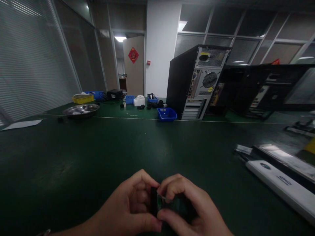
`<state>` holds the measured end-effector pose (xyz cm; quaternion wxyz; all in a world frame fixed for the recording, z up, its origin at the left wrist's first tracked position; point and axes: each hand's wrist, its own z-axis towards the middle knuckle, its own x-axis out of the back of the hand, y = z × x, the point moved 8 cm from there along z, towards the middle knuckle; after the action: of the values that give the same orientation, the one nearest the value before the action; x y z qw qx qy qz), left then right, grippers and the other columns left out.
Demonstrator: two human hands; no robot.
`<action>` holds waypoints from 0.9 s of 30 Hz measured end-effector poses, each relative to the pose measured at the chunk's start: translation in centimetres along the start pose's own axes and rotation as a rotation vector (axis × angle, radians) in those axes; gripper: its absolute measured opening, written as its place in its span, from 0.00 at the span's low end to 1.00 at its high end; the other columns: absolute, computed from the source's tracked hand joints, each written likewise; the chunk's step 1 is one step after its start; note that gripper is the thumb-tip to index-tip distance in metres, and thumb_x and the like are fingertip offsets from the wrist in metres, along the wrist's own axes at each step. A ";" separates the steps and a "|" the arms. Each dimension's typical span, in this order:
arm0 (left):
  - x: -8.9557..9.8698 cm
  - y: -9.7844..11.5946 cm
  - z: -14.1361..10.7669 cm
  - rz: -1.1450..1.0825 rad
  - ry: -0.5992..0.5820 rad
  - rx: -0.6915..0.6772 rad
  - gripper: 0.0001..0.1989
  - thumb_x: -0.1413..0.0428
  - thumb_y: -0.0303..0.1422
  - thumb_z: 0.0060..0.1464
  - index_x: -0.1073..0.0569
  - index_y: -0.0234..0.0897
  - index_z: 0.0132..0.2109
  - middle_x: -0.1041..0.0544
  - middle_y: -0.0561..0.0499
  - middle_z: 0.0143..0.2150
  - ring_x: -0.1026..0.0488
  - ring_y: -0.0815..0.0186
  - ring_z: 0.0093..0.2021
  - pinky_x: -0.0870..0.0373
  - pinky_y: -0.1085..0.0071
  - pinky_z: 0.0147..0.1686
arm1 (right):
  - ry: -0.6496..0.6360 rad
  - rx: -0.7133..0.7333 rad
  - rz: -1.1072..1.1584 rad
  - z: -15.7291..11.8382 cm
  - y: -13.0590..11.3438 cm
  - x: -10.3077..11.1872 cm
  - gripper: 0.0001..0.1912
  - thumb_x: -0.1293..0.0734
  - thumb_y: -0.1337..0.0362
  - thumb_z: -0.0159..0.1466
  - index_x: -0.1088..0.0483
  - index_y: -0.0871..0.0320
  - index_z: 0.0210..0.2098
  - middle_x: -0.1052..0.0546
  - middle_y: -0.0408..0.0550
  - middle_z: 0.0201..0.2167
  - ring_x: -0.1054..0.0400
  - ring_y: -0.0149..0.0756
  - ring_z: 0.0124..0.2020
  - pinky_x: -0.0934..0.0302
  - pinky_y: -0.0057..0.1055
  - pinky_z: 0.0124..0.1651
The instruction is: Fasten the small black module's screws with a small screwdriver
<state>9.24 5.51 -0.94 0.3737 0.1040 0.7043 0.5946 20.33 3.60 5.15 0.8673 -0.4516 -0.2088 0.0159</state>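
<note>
Near the bottom centre, my left hand point(134, 205) has its fingers curled round a small black part point(154, 200). My right hand point(192, 203) pinches a small green piece point(159, 202), possibly a circuit board, between thumb and fingers, right against the black part. The two hands nearly meet, and both pieces are held upright just above the green table point(103, 157). Fingers cover much of each piece, so their full shapes are hidden.
At the right lie a long white device point(280, 183) and silver-topped parts. Further back stand a blue bin point(167, 114), a computer tower point(197, 82) with open cases beside it, a metal bowl point(81, 111), a yellow basket point(83, 99) and a white paper point(22, 124).
</note>
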 end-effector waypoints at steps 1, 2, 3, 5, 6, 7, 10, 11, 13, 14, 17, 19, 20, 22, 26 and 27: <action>0.1 0.0 0.0 0.000 0.008 0.002 0.23 0.33 0.17 0.41 0.33 0.38 0.41 0.22 0.54 0.38 0.24 0.71 0.33 0.31 0.75 0.32 | -0.008 -0.001 -0.010 0.0 0.0 -0.1 0.15 0.30 0.77 0.56 0.34 0.52 0.35 0.26 0.40 0.34 0.29 0.32 0.35 0.36 0.25 0.38; 0.1 -0.1 0.0 0.003 0.015 0.009 0.23 0.33 0.17 0.41 0.33 0.38 0.41 0.22 0.54 0.38 0.25 0.72 0.32 0.32 0.75 0.32 | -0.015 -0.004 -0.024 0.0 0.0 -0.1 0.15 0.30 0.77 0.56 0.34 0.52 0.35 0.25 0.41 0.34 0.29 0.32 0.35 0.36 0.25 0.38; 0.2 -0.1 0.0 0.008 0.024 0.016 0.23 0.33 0.17 0.40 0.33 0.38 0.41 0.22 0.54 0.38 0.25 0.72 0.32 0.32 0.75 0.31 | -0.021 -0.006 -0.043 0.0 -0.1 -0.2 0.15 0.30 0.77 0.56 0.34 0.52 0.35 0.25 0.41 0.34 0.29 0.32 0.35 0.36 0.25 0.38; 0.1 0.1 0.0 0.014 0.030 0.022 0.23 0.32 0.19 0.41 0.32 0.37 0.41 0.22 0.53 0.38 0.25 0.71 0.34 0.33 0.76 0.32 | -0.028 0.005 -0.088 0.0 -0.2 -0.3 0.14 0.30 0.77 0.57 0.34 0.52 0.36 0.25 0.42 0.34 0.28 0.32 0.35 0.36 0.24 0.37; 0.0 0.3 0.0 0.011 0.024 0.017 0.22 0.32 0.20 0.41 0.32 0.37 0.41 0.22 0.53 0.38 0.25 0.71 0.35 0.33 0.75 0.33 | -0.033 0.018 -0.111 0.0 -0.3 -0.3 0.15 0.31 0.77 0.57 0.34 0.53 0.36 0.25 0.42 0.34 0.28 0.32 0.35 0.36 0.24 0.37; -0.2 0.5 0.0 0.009 0.017 0.013 0.20 0.32 0.22 0.43 0.32 0.36 0.41 0.22 0.52 0.38 0.26 0.71 0.35 0.32 0.75 0.33 | -0.041 0.033 -0.134 0.0 -0.3 -0.4 0.15 0.31 0.78 0.57 0.34 0.53 0.36 0.25 0.42 0.34 0.28 0.32 0.35 0.36 0.24 0.37; -0.7 1.1 -0.1 0.022 0.015 0.002 0.15 0.34 0.29 0.49 0.32 0.35 0.39 0.24 0.53 0.34 0.27 0.72 0.31 0.32 0.74 0.32 | -0.073 0.090 -0.186 -0.2 -0.6 -0.7 0.14 0.31 0.77 0.58 0.35 0.54 0.36 0.24 0.42 0.33 0.28 0.32 0.35 0.36 0.23 0.37; -0.8 1.2 -0.1 0.035 0.024 0.005 0.14 0.34 0.31 0.50 0.32 0.35 0.39 0.24 0.54 0.33 0.28 0.73 0.29 0.33 0.75 0.31 | -0.088 0.102 -0.193 -0.3 -0.7 -0.8 0.13 0.30 0.77 0.58 0.35 0.54 0.36 0.24 0.43 0.33 0.27 0.32 0.35 0.35 0.23 0.37; -0.9 1.4 -0.1 0.062 0.035 0.004 0.13 0.35 0.32 0.50 0.31 0.35 0.38 0.25 0.55 0.31 0.29 0.73 0.28 0.34 0.75 0.31 | -0.105 0.112 -0.187 -0.3 -0.8 -1.0 0.13 0.30 0.76 0.59 0.35 0.54 0.36 0.23 0.43 0.34 0.27 0.33 0.36 0.35 0.25 0.39; -0.9 1.5 -0.1 0.077 0.043 0.002 0.13 0.35 0.32 0.51 0.31 0.35 0.39 0.25 0.55 0.32 0.29 0.72 0.30 0.34 0.75 0.32 | -0.111 0.106 -0.179 -0.3 -0.9 -1.0 0.13 0.30 0.76 0.59 0.34 0.54 0.36 0.23 0.44 0.35 0.27 0.34 0.37 0.34 0.25 0.40; -0.3 1.8 -0.1 0.120 0.103 0.011 0.14 0.37 0.34 0.53 0.29 0.35 0.44 0.23 0.50 0.37 0.27 0.66 0.36 0.33 0.69 0.38 | -0.089 0.052 -0.152 0.0 -0.9 -0.6 0.11 0.33 0.77 0.61 0.33 0.54 0.37 0.24 0.47 0.38 0.28 0.36 0.41 0.34 0.28 0.42; 0.5 1.8 -0.1 0.137 0.148 0.026 0.16 0.38 0.34 0.54 0.29 0.35 0.48 0.22 0.47 0.40 0.26 0.63 0.39 0.32 0.65 0.40 | -0.047 0.006 -0.137 0.3 -0.9 -0.2 0.10 0.35 0.77 0.62 0.33 0.55 0.38 0.26 0.48 0.39 0.29 0.36 0.42 0.34 0.29 0.43; 0.8 1.8 -0.1 0.141 0.160 0.023 0.16 0.39 0.34 0.54 0.28 0.35 0.49 0.22 0.47 0.40 0.26 0.62 0.39 0.31 0.65 0.41 | -0.026 -0.013 -0.128 0.3 -0.8 0.0 0.10 0.36 0.77 0.63 0.33 0.55 0.38 0.26 0.48 0.39 0.29 0.36 0.42 0.34 0.29 0.43; 1.3 2.0 0.0 0.145 0.171 -0.002 0.15 0.40 0.33 0.55 0.28 0.34 0.49 0.22 0.48 0.39 0.25 0.62 0.38 0.31 0.64 0.40 | -0.004 -0.039 -0.114 0.4 -0.7 0.2 0.10 0.37 0.76 0.63 0.34 0.55 0.38 0.26 0.47 0.38 0.29 0.35 0.41 0.35 0.29 0.43; 1.7 2.6 0.0 0.165 0.186 -0.043 0.14 0.40 0.33 0.55 0.27 0.32 0.47 0.22 0.47 0.36 0.26 0.62 0.36 0.32 0.64 0.39 | -0.042 -0.090 -0.123 0.3 0.0 -0.1 0.09 0.37 0.76 0.63 0.34 0.55 0.38 0.26 0.46 0.37 0.29 0.35 0.38 0.35 0.29 0.41; 1.6 2.8 0.0 0.174 0.186 -0.045 0.13 0.40 0.33 0.54 0.27 0.32 0.46 0.22 0.47 0.36 0.26 0.62 0.36 0.32 0.64 0.39 | -0.055 -0.106 -0.132 0.2 0.2 -0.2 0.09 0.37 0.76 0.63 0.33 0.56 0.38 0.25 0.46 0.36 0.29 0.35 0.37 0.35 0.29 0.40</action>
<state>7.28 7.20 1.00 0.2560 0.1007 0.7107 0.6475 20.13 3.80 5.02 0.8353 -0.4813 -0.2626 -0.0400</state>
